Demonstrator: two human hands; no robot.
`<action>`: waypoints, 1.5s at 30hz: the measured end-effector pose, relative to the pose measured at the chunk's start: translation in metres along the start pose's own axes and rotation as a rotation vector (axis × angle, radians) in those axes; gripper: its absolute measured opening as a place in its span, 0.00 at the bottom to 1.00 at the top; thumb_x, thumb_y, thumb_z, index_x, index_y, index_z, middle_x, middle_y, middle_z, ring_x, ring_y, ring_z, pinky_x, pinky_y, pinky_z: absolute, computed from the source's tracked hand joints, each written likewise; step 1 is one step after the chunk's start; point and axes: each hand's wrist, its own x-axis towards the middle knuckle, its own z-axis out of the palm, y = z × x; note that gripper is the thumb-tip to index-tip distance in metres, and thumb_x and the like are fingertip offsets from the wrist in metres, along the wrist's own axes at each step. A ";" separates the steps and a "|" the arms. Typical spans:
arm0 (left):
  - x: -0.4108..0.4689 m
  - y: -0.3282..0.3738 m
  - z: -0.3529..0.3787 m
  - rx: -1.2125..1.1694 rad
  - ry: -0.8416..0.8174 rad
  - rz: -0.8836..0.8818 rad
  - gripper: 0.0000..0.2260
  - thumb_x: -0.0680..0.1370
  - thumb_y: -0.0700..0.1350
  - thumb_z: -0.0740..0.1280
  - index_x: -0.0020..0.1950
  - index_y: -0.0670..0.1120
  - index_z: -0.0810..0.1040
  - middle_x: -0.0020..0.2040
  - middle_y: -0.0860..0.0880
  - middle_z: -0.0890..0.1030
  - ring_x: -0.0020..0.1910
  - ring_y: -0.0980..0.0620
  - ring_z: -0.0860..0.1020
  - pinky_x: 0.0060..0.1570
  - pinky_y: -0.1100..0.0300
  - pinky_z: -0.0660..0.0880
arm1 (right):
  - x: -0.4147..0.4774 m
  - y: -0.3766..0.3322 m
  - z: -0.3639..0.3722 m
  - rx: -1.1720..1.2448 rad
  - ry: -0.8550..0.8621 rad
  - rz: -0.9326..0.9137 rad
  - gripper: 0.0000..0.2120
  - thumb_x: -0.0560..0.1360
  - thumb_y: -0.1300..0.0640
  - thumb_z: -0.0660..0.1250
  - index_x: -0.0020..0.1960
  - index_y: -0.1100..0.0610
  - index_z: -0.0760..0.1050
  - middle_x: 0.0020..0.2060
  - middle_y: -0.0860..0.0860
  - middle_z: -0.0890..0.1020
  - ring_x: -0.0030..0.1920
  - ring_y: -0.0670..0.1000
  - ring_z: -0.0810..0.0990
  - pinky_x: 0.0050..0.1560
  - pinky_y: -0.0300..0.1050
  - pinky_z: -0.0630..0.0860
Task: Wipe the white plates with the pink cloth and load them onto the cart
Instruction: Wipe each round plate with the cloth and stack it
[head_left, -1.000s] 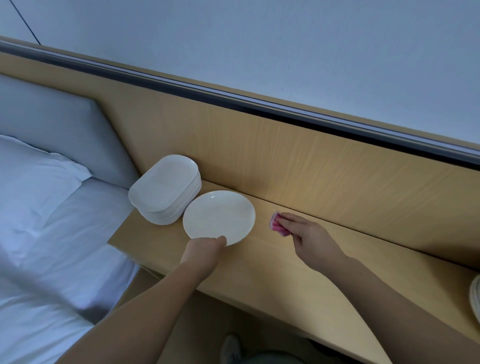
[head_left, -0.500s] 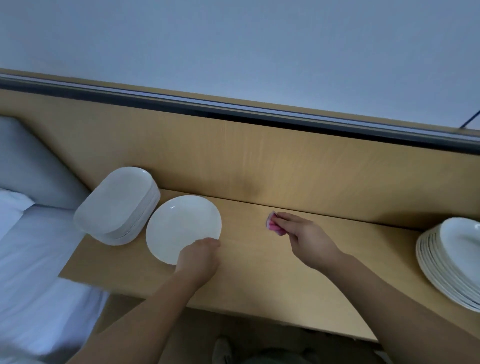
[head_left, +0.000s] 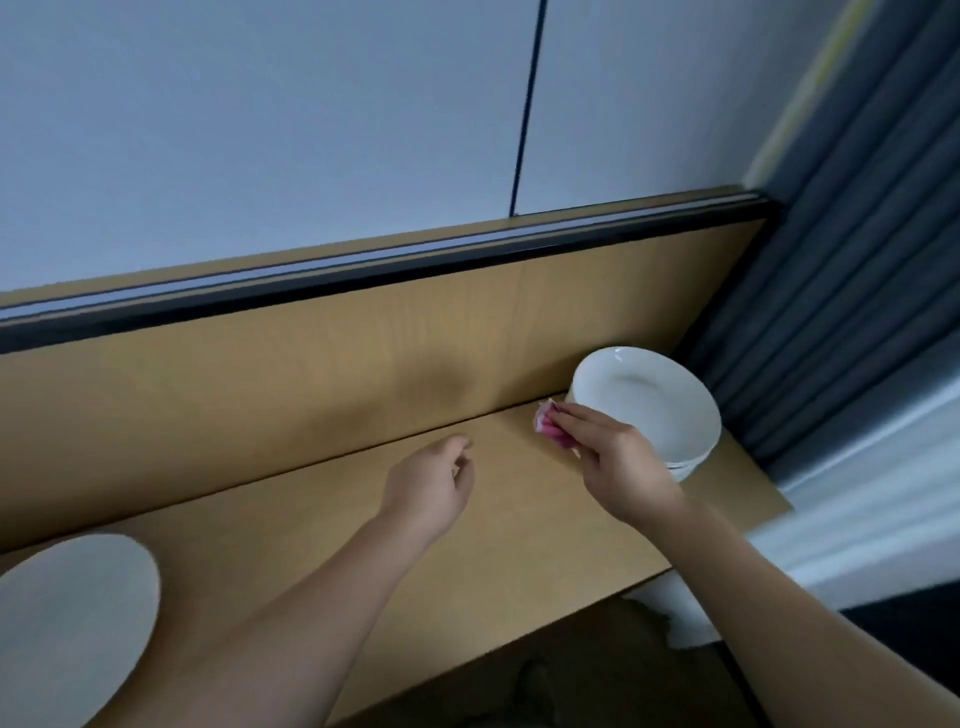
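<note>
Right hand (head_left: 618, 462) pinches pink cloth (head_left: 548, 423) — by plates (head_left: 644, 400) (stacked).

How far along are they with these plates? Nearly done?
Hard to call anything finished: no cart shows, and one white plate lies alone on the wooden shelf, wiped or not I cannot tell. In hand: the right hand pinches the pink cloth beside the stack of plates; the left hand holds nothing. Left: that stack, and all the loading.

Pink cloth (head_left: 551, 427), white plates (head_left: 647, 402), tan shelf (head_left: 519, 545).
</note>
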 end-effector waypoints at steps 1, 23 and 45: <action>0.010 0.013 0.008 -0.021 -0.011 0.014 0.15 0.79 0.49 0.61 0.66 0.51 0.74 0.53 0.54 0.82 0.51 0.50 0.79 0.46 0.59 0.72 | -0.004 0.011 -0.012 -0.016 0.015 0.018 0.19 0.74 0.75 0.62 0.60 0.60 0.79 0.58 0.44 0.79 0.56 0.38 0.76 0.59 0.23 0.66; 0.125 0.139 0.100 0.017 -0.203 -0.211 0.12 0.80 0.46 0.60 0.60 0.40 0.71 0.51 0.44 0.80 0.47 0.45 0.79 0.40 0.56 0.72 | 0.025 0.155 -0.098 0.035 0.034 -0.071 0.24 0.73 0.78 0.58 0.62 0.60 0.77 0.58 0.42 0.77 0.56 0.39 0.77 0.61 0.34 0.73; 0.095 0.129 0.061 -0.327 -0.017 -0.331 0.07 0.82 0.44 0.54 0.59 0.47 0.66 0.43 0.52 0.75 0.40 0.52 0.76 0.38 0.55 0.74 | 0.035 0.144 -0.105 0.117 0.068 -0.081 0.22 0.76 0.76 0.60 0.66 0.62 0.75 0.65 0.51 0.77 0.60 0.43 0.78 0.63 0.45 0.75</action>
